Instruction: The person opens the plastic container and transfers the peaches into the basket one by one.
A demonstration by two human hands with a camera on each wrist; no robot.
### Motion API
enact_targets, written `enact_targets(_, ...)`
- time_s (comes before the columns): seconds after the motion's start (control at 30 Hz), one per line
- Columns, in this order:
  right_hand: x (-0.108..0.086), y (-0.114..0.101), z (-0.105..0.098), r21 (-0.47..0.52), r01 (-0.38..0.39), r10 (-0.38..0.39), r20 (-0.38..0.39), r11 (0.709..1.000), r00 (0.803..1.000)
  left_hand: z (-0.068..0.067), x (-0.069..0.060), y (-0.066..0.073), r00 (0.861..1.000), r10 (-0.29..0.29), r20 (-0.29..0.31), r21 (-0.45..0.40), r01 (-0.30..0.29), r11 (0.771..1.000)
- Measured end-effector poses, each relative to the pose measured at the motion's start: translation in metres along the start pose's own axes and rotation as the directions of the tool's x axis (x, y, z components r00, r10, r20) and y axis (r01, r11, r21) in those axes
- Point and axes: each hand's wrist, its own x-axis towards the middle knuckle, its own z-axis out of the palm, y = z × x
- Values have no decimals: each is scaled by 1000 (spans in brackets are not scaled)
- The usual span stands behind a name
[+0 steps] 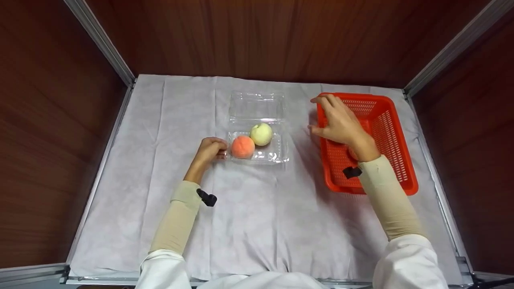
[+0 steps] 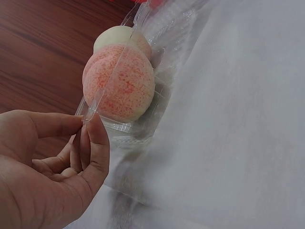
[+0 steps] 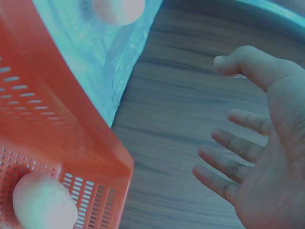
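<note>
A clear plastic clamshell box (image 1: 257, 105) lies with its lid folded back on the cloth. In its lower half sit a pink-orange peach (image 1: 243, 147) and a pale yellow peach (image 1: 261, 134), side by side. My left hand (image 1: 210, 150) pinches the box's left rim between thumb and fingers, as the left wrist view shows. Over the left side of a red plastic basket (image 1: 331, 185) hovers my right hand (image 1: 339, 122), fingers spread and holding nothing. Inside the basket a peach (image 3: 44, 202) shows in the right wrist view; in the head view the right hand and wrist mostly cover it.
A pale grey cloth (image 1: 241, 224) covers the table. Dark wood-grain panels (image 1: 257, 40) in metal frames stand at the back and both sides. The basket occupies the right of the table, with a strip of cloth between it and the box.
</note>
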Motion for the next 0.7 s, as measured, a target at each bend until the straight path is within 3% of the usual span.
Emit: enact_targets(0.7,14,-14,6,33,24,-24,16,999,1000,1,-3,1,1000,12,15,-10,-12,1000)
